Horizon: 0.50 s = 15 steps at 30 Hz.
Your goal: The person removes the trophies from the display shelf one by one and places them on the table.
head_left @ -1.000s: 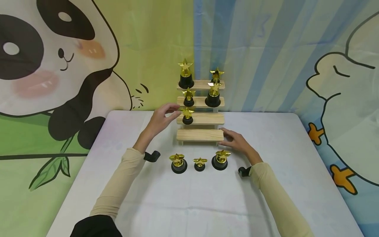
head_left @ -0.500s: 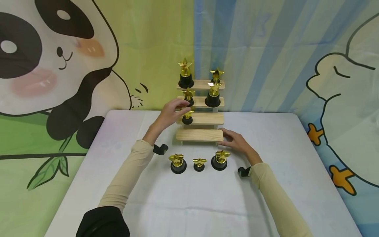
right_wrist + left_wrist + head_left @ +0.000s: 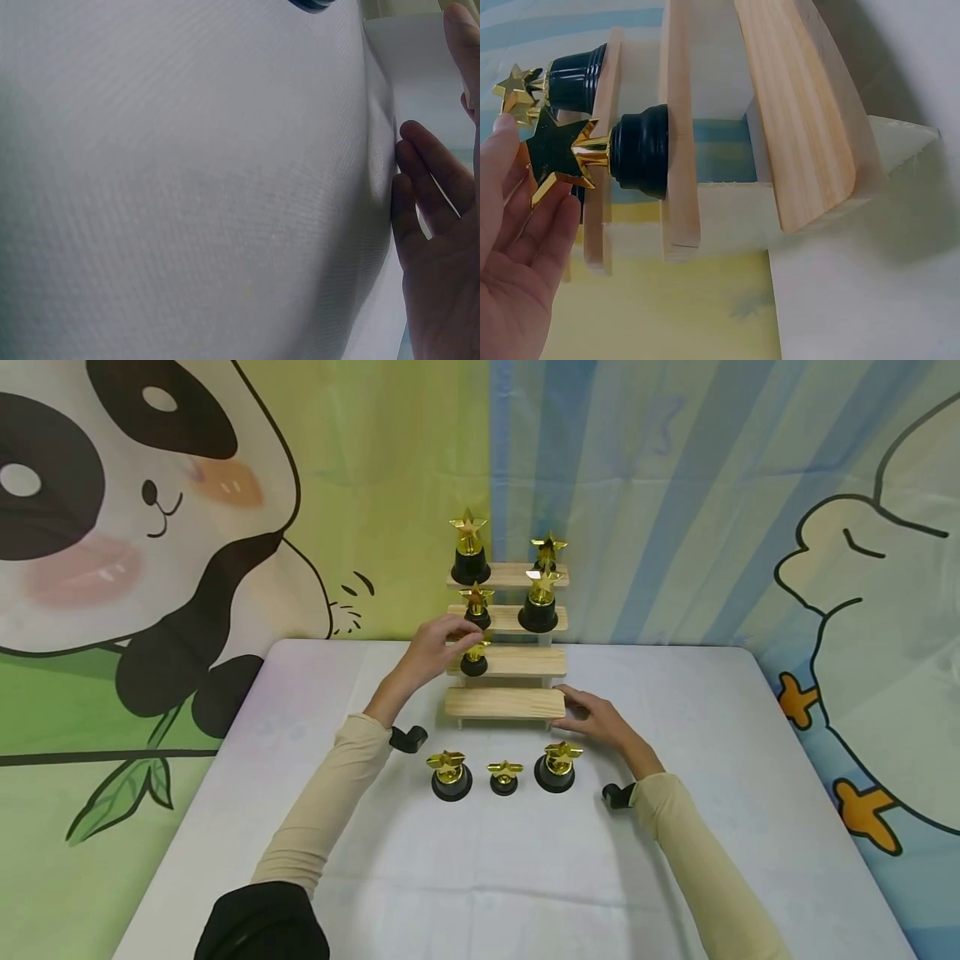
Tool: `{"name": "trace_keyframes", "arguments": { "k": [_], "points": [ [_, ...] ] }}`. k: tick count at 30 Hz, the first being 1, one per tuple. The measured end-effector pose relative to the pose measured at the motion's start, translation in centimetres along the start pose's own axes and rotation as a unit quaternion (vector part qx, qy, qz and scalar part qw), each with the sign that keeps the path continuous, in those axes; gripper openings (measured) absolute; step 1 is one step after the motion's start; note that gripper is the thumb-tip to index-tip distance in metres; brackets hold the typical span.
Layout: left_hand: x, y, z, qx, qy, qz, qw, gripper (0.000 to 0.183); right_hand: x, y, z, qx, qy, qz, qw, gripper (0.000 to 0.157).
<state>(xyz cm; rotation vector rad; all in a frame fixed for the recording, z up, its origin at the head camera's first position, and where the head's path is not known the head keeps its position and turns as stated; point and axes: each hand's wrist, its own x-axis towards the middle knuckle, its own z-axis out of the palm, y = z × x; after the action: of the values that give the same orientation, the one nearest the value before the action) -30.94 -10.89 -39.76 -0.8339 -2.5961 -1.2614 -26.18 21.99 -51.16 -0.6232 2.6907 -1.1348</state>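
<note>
The left hand (image 3: 433,652) is curving narrow fingers around the small gold-star trophy with round black base (image 3: 639,150); whether they're pinching, I cannot tell. It's standing below them on a pale wooden tier (image 3: 528,662). The right hand (image 3: 596,717) is spreading fingers beside the lowest plank (image 3: 504,702). Unlike a second ago, the left fingers are overlapping the star.

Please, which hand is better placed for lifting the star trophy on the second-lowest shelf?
Left, I would judge: the left hand is at the top of this star trophy, though its grip is unclear. The right hand is farther away, at the right end of the lowest shelf.
</note>
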Motion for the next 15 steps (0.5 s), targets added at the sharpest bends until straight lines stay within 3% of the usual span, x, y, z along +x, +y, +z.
{"name": "trace_keyframes", "arguments": {
  "k": [10,15],
  "points": [
    [-0.06,-0.28,0.60,0.004,-0.012,-0.016,0.9998,0.022,0.02,0.10,-0.02,-0.001,0.000,-0.003,1.000,0.073],
    [-0.06,-0.36,0.65,0.003,-0.012,-0.008,0.9999,0.022,0.00,-0.05,-0.07,0.001,0.001,0.004,1.000,0.073]
  ]
}}
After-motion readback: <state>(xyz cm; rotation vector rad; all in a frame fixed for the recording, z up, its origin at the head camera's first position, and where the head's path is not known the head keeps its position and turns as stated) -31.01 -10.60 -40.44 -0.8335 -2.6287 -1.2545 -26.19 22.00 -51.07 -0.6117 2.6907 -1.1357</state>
